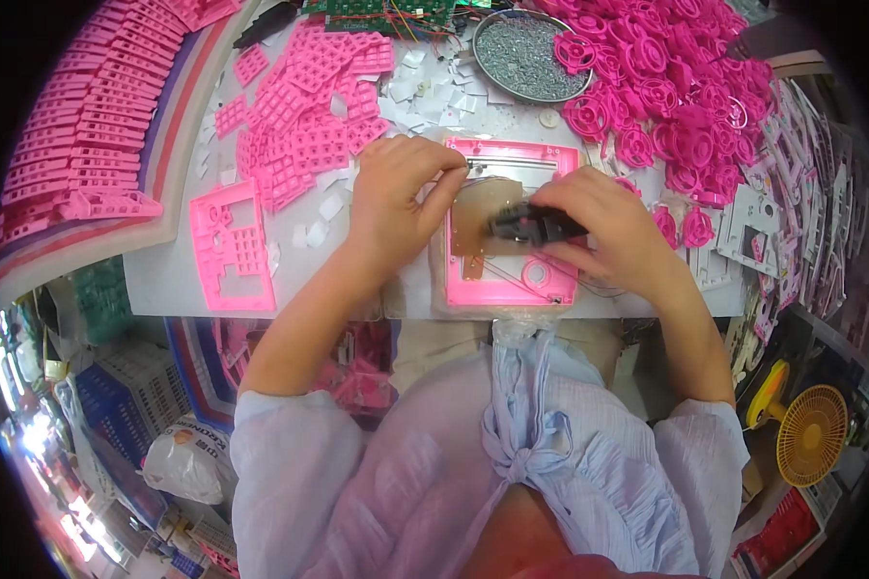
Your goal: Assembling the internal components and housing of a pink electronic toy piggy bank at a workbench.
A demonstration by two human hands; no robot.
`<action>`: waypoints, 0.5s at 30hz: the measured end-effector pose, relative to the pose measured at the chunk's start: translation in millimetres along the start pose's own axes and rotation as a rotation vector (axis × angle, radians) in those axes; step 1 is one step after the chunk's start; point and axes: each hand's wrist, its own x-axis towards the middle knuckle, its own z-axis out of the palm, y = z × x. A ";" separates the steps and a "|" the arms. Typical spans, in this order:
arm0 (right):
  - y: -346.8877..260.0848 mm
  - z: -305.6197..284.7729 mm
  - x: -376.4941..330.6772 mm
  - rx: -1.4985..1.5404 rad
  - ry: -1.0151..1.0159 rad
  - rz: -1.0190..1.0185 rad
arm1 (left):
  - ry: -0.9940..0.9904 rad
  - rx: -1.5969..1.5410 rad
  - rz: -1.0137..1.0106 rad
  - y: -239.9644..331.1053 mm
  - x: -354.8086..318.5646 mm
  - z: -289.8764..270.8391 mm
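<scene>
A pink plastic housing lies on the table in front of me, with a brown circuit board and thin wires inside it. My right hand is closed around a black screwdriver-like tool over the board; its tip is blurred. At the housing's upper left corner, the thumb and forefinger of my left hand are pinched together. Whatever they hold, if anything, is too small to make out. A round metal dish of small grey parts, seemingly screws, stands beyond the housing.
Pink keypad pieces and white paper squares spread to the left, near a pink front panel. Pink ring-shaped parts heap at far right. Stacked pink frames fill the left; white panels stand right. Green circuit boards lie at the back.
</scene>
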 end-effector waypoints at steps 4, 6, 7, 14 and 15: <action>-2.2 -2.8 21.1 -0.054 0.014 -0.023 | -0.059 -0.161 -0.129 -1.1 1.4 -1.1; -4.4 0.8 29.1 -0.190 0.122 -0.052 | -0.079 -0.192 -0.133 -2.1 2.3 -2.7; -9.1 2.7 30.5 -0.242 0.202 -0.022 | -0.092 -0.175 -0.108 -3.1 2.8 -5.1; 5.4 8.8 23.2 -0.166 0.242 -0.086 | -0.201 -0.140 -0.021 -4.2 15.6 -10.1; 4.8 8.5 23.7 -0.113 0.230 -0.065 | -0.245 -0.153 -0.036 -4.1 19.4 -11.3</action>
